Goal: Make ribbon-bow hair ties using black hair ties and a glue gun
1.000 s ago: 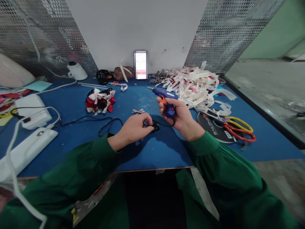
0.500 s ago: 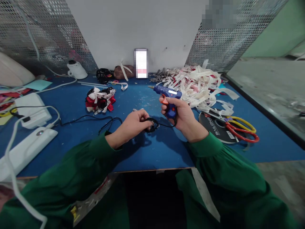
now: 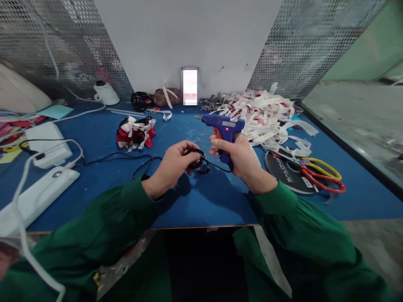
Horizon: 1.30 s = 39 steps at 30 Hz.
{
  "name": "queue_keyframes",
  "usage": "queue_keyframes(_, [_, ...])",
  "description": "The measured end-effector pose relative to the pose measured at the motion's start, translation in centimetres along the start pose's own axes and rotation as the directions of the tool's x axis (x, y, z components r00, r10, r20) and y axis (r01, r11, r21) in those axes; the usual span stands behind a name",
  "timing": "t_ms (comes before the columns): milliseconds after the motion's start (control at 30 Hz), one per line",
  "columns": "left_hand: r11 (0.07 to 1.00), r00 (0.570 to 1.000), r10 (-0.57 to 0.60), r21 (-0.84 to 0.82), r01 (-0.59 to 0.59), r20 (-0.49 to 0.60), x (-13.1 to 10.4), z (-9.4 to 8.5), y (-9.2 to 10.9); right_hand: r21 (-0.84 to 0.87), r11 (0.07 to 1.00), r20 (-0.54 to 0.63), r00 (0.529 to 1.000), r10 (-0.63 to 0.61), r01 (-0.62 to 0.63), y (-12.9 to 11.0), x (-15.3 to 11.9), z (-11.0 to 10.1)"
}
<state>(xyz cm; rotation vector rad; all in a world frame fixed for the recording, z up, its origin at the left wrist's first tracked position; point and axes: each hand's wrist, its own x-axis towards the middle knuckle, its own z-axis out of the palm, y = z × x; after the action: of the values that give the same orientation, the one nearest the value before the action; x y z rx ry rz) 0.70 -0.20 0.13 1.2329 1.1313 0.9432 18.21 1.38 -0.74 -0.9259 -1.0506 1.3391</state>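
Observation:
My right hand is wrapped round the handle of a blue glue gun, an orange trigger at its front and a small red light lit on its side. Its metal nozzle points left, above the table. In my left hand a coiled black cord is pinched between thumb and fingers; part of the coil is hidden by them. A black strand runs from this coil to the bottom of the gun's handle. Left of the hands lies a pile of red, white and black ribbon bows.
A heap of white ribbon scraps lies at the back right. Scissors with red and yellow handles rest on a black reel. At left are a white power strip and a white adapter. A phone stands at the back.
The glue gun has turned slightly, and its red light shows more clearly. My left fingers have shifted on the coiled cord, and a small loop now hangs from it. The view has shifted slightly.

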Motion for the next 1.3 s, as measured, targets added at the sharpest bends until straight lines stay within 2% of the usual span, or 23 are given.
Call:
queue_keyframes(200, [0.995, 0.999, 0.011, -0.097, -0.015, -0.037, 0.2, -0.1, -0.1, -0.329, 0.943, -0.024, 0.998, -0.063, 0.051, 0.7, -0.8, 0.7])
queue_keyframes(367, [0.997, 1.0, 0.017, -0.072, -0.017, 0.0, 0.0, -0.3, -0.2, -0.286, 0.957, 0.008, 0.999, -0.048, 0.048, 0.7, -0.8, 0.8])
queue_keyframes(467, [0.99, 0.998, 0.005, -0.144, 0.003, 0.059, 0.1, -0.6, -0.1, -0.25, 0.967, -0.01, 0.998, -0.062, 0.058, 0.5, -0.9, 0.8])
queue_keyframes(567, [0.954, 0.986, -0.065, -0.281, 0.106, 0.152, 0.4, -0.9, 0.1, -0.256, 0.961, -0.035, 0.992, -0.119, 0.106, 0.4, -0.9, 0.7])
queue_keyframes(667, [0.896, 0.955, -0.146, -0.374, 0.238, 0.259, 0.6, -1.0, 0.3, -0.292, 0.941, -0.034, 0.982, -0.188, 0.17, 0.4, -1.0, 0.6])
queue_keyframes(733, [0.868, 0.951, -0.144, -0.427, 0.254, 0.273, 0.6, -1.2, 0.3, -0.292, 0.937, -0.068, 0.973, -0.223, 0.194, 0.4, -1.0, 0.5])
queue_keyframes(867, [0.839, 0.987, -0.074, -0.526, 0.14, 0.144, 0.8, -1.7, 0.3, -0.165, 0.964, -0.145, 0.962, -0.233, 0.209, 0.2, -1.0, 0.3])
queue_keyframes(967, [0.838, 0.998, -0.01, -0.545, 0.038, 0.054, 1.2, -2.0, 0.4, -0.13, 0.956, -0.073, 0.959, -0.275, 0.264, 0.0, -1.5, 0.4])
queue_keyframes(1033, [0.853, 0.999, 0.043, -0.521, -0.028, 0.016, 1.6, -2.2, 0.5, -0.206, 0.926, -0.023, 0.945, -0.327, 0.315, 0.0, -1.9, 0.7])
queue_keyframes(1133, [0.889, 0.992, 0.116, -0.44, -0.129, -0.057, 2.0, -2.4, 0.5, -0.398, 0.825, 0.045, 0.906, -0.421, 0.402, 0.3, -2.6, 0.8])
queue_keyframes(1300, [0.929, 0.958, 0.247, -0.246, -0.276, -0.144, 2.3, -2.4, 0.3, -0.698, 0.526, 0.233, 0.849, -0.475, 0.486, 0.2, -3.2, 0.5])
